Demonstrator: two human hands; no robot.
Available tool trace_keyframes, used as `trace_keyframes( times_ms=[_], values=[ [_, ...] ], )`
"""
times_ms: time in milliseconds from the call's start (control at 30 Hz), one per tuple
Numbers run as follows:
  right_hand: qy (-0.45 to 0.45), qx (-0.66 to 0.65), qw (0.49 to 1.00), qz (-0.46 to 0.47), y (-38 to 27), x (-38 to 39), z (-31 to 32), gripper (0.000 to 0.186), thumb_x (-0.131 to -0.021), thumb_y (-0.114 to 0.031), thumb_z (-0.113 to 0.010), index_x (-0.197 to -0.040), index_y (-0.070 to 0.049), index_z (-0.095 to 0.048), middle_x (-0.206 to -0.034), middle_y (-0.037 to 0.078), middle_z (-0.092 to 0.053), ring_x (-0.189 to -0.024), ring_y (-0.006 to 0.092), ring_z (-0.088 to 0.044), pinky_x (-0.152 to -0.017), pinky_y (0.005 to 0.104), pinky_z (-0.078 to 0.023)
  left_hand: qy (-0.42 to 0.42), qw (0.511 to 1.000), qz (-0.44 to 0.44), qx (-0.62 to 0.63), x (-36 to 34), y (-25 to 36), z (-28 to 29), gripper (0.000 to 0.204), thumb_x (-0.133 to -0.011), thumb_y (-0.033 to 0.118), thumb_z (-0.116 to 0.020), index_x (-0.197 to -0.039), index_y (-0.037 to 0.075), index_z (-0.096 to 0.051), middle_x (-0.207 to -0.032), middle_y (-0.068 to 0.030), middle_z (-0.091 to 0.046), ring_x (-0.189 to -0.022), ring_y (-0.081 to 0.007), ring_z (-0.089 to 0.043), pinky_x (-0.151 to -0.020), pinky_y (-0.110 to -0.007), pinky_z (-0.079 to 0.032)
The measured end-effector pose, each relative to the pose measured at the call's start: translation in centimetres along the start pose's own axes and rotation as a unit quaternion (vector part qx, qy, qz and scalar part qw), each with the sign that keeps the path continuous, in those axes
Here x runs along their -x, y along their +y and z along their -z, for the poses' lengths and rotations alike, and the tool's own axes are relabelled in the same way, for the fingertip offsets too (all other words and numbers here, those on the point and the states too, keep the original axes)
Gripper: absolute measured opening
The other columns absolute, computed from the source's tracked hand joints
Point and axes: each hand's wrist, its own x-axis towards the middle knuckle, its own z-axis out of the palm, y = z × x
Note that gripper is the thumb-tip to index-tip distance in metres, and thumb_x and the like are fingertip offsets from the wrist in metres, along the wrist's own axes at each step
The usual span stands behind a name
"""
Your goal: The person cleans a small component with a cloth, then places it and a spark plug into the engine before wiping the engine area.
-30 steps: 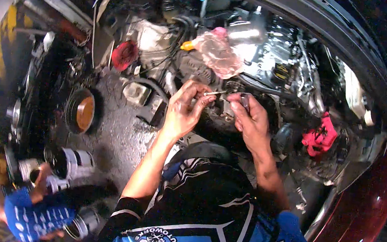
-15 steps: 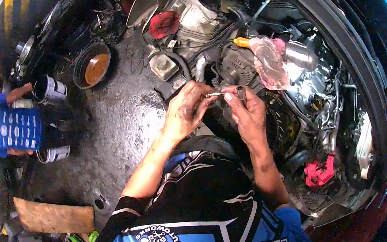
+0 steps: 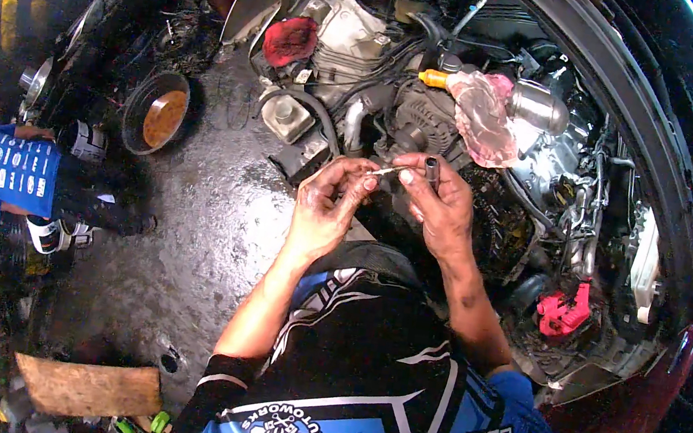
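Observation:
In front of my body, my left hand [image 3: 323, 204] pinches a thin, bolt-like metal piece [image 3: 383, 171] between thumb and fingertips. Its far end reaches the thumb and index finger of my right hand [image 3: 441, 203]. That same hand is closed round a dark metal socket [image 3: 432, 170], whose end sticks up between the fingers. Both hands are smudged with dark grease. Just beyond them lies an engine with a ribbed alternator [image 3: 420, 119]. The exact kind of the thin piece is too small to tell.
Across the engine bay lie a crumpled plastic bag [image 3: 484, 121], a dark red cloth [image 3: 290, 41] and a pink-red cloth [image 3: 564, 309]. To the left stand a basin of brown liquid [image 3: 132, 117], a co-worker in a blue shirt [image 3: 15, 170] and buckets [image 3: 51, 235]. Cardboard [image 3: 87, 388] lies lower left.
My left fingers have shifted on the thin piece, and the thumb now shows at its near end. My right hand has barely moved. The co-worker has moved a little left and away.

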Motion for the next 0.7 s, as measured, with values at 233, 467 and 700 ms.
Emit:
trace_keyframes(
  times_ms=[233,467,700],
  values=[
    [-0.009,-0.018,1.0,-0.001,0.2,-0.1,0.5,0.016,-0.09,-0.011,-0.061,-0.105,-0.01,-0.065,-0.069,-0.01,-0.053,-0.053,-0.001,-0.036,-0.046,0.0172,-0.027,0.0,0.999,-0.026,-0.04,-0.2,0.2,-0.3,0.017,-0.088,0.009,-0.065,-0.102,0.0,-0.063,-0.084,-0.0033,-0.062,-0.073,-0.0076,-0.057,-0.068,-0.023,-0.046],
    [-0.015,-0.04,0.999,-0.004,0.6,-0.3,0.5,0.017,-0.09,-0.011,-0.06,-0.106,-0.009,-0.064,-0.069,-0.011,-0.051,-0.052,-0.0011,-0.035,-0.046,0.0172,-0.026,0.018,0.994,-0.077,-0.075,-0.2,0.6,-0.4,0.018,-0.084,0.012,-0.068,-0.1,0.003,-0.065,-0.083,-0.0049,-0.062,-0.076,-0.0137,-0.058,-0.072,-0.027,-0.047],
    [-0.025,-0.067,0.997,-0.01,0.7,-0.3,0.3,0.018,-0.09,-0.01,-0.06,-0.108,-0.009,-0.063,-0.072,-0.01,-0.052,-0.051,-0.0016,-0.034,-0.045,0.0163,-0.024,0.026,0.989,-0.119,-0.084,-0.2,-0.4,-0.4,0.017,-0.082,0.005,-0.069,-0.098,0.002,-0.064,-0.087,-0.0064,-0.062,-0.078,-0.0148,-0.058,-0.073,-0.027,-0.047]
  ],
)
